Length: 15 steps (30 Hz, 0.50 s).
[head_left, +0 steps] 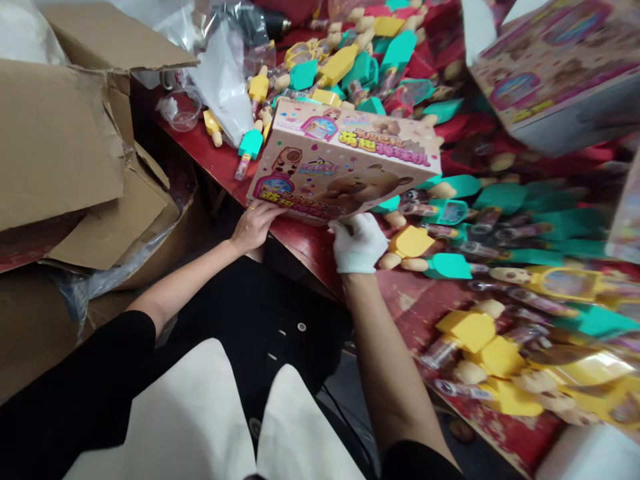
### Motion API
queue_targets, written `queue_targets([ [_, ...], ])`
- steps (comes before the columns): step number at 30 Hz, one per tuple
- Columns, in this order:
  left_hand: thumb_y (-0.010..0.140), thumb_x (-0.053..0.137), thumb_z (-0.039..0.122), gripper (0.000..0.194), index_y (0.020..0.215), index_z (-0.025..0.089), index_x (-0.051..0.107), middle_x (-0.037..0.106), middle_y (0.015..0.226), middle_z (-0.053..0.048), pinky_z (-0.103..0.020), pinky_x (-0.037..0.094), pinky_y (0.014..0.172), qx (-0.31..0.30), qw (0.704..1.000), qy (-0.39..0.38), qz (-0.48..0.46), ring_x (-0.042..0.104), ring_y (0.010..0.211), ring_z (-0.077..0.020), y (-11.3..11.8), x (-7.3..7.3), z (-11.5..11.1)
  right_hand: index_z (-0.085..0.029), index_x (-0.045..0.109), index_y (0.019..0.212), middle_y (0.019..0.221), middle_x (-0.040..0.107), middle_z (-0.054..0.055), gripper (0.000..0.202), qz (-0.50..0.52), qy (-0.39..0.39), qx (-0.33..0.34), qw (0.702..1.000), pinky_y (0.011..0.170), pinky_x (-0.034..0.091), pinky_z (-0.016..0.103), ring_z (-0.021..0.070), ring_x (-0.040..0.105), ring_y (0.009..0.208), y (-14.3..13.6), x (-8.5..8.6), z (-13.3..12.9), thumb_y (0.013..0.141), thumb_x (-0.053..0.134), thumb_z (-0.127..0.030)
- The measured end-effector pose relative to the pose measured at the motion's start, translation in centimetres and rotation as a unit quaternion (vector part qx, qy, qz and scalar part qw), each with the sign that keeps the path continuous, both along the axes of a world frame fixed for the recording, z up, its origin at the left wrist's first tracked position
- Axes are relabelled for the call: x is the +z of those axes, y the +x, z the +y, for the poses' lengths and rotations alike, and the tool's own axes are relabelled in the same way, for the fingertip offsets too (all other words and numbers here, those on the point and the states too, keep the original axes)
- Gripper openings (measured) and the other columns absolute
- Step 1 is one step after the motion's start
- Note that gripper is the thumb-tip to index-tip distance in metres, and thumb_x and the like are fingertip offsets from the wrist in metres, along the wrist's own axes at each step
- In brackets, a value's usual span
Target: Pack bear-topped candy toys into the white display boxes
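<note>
A printed cardboard box (345, 160) with a bear picture and colourful lettering is tilted at the near edge of the red table. At its lower left corner is my left hand (257, 227), bare, fingers over the edge and thumb hidden below. My right hand (357, 243), in a white glove, has its fingers curled at the box's lower edge; its fingertips are partly hidden. Close to the glove lie a yellow paddle-shaped toy (413, 241) and a teal one (450, 267), each with a tan knob and a clear printed tube.
Many similar teal and yellow toys (505, 357) cover the red table (400, 300). Another printed box (560, 67) stands at the upper right. Large open cartons (60, 133) fill the left side. A clear plastic cup (183, 110) sits near the table's left edge.
</note>
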State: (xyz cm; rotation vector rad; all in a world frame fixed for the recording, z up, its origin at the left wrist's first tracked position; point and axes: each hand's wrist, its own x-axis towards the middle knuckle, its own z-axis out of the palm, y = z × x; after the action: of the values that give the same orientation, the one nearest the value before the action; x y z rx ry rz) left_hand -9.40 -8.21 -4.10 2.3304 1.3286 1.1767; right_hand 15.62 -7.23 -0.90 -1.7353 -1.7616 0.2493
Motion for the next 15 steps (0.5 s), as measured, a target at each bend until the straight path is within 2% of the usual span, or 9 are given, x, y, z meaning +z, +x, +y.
queue_targets([
  [4,0.109,0.027,0.031,0.048,0.128,0.016,0.069,0.071,0.115,-0.013,-0.045,0.052,0.098,-0.001,1.000,-0.009,0.024,0.059,0.109,-0.0248,0.0,0.4,0.0,-0.018,0.073,0.087,0.096,0.069,0.008,0.019,-0.083,-0.081,0.008,0.993,0.071,0.040,0.031,0.0206,0.060,0.086,0.4,1.8,-0.3,0.085,0.066,-0.035],
  [6,0.109,0.027,0.029,0.048,0.129,0.016,0.069,0.071,0.116,-0.012,-0.045,0.052,0.099,-0.001,0.999,-0.019,0.037,0.058,0.110,-0.0254,0.1,0.5,0.0,-0.019,0.075,0.089,0.093,0.069,0.009,0.021,-0.139,-0.118,0.016,0.983,0.067,0.038,0.031,0.0209,0.058,0.080,1.2,4.0,-1.1,0.084,0.068,-0.038],
  [7,0.108,0.027,0.029,0.048,0.129,0.016,0.068,0.070,0.116,-0.012,-0.045,0.052,0.099,-0.002,0.999,-0.023,0.044,0.057,0.111,-0.0257,0.2,0.5,0.0,-0.019,0.075,0.086,0.087,0.068,0.009,0.022,-0.160,-0.107,0.015,0.981,0.066,0.039,0.031,0.0208,0.057,0.077,1.6,5.6,-1.5,0.085,0.066,-0.039],
  [8,0.108,0.028,0.028,0.047,0.130,0.016,0.068,0.070,0.116,-0.013,-0.045,0.052,0.099,-0.003,0.998,-0.026,0.050,0.057,0.112,-0.0260,0.3,0.5,0.1,-0.017,0.075,0.084,0.082,0.066,0.010,0.024,-0.171,-0.062,0.014,0.983,0.067,0.041,0.033,0.0215,0.057,0.075,1.7,7.4,-1.9,0.087,0.064,-0.039],
  [10,0.108,0.029,0.026,0.045,0.130,0.016,0.067,0.069,0.116,-0.013,-0.045,0.052,0.100,-0.001,0.998,-0.028,0.062,0.056,0.113,-0.0262,0.5,0.4,0.1,-0.012,0.075,0.092,0.084,0.067,0.014,0.030,-0.161,0.112,0.032,0.980,0.076,0.048,0.039,0.0258,0.062,0.084,0.8,11.4,-2.1,0.090,0.061,-0.040],
  [12,0.107,0.031,0.022,0.043,0.130,0.016,0.067,0.069,0.117,-0.013,-0.044,0.051,0.100,0.004,0.996,-0.031,0.080,0.056,0.114,-0.0262,0.7,0.5,-0.1,-0.004,0.068,0.124,0.113,0.066,0.023,0.052,-0.143,0.274,0.114,0.944,0.097,0.049,0.049,0.0342,0.062,0.111,-1.7,15.2,-1.1,0.088,0.067,-0.042],
  [13,0.106,0.032,0.019,0.042,0.130,0.015,0.067,0.069,0.119,-0.013,-0.044,0.051,0.101,0.009,0.995,-0.035,0.093,0.056,0.115,-0.0260,0.7,0.7,-0.2,-0.003,0.057,0.142,0.133,0.059,0.026,0.071,-0.156,0.297,0.181,0.925,0.109,0.043,0.054,0.0383,0.055,0.127,-3.4,16.7,-0.1,0.085,0.071,-0.045],
  [14,0.105,0.033,0.016,0.042,0.130,0.015,0.067,0.069,0.122,-0.012,-0.043,0.050,0.102,0.015,0.993,-0.040,0.107,0.056,0.117,-0.0256,0.8,0.9,-0.4,-0.007,0.047,0.153,0.149,0.047,0.025,0.085,-0.186,0.276,0.237,0.913,0.117,0.035,0.058,0.0420,0.044,0.139,-5.2,17.9,0.9,0.083,0.074,-0.047],
  [15,0.103,0.035,0.013,0.042,0.131,0.016,0.066,0.068,0.124,-0.012,-0.042,0.050,0.104,0.020,0.991,-0.046,0.124,0.056,0.119,-0.0253,0.7,1.1,-0.5,-0.014,0.045,0.155,0.157,0.039,0.021,0.087,-0.230,0.232,0.293,0.899,0.121,0.028,0.061,0.0439,0.035,0.146,-6.9,18.8,2.1,0.081,0.076,-0.047],
])
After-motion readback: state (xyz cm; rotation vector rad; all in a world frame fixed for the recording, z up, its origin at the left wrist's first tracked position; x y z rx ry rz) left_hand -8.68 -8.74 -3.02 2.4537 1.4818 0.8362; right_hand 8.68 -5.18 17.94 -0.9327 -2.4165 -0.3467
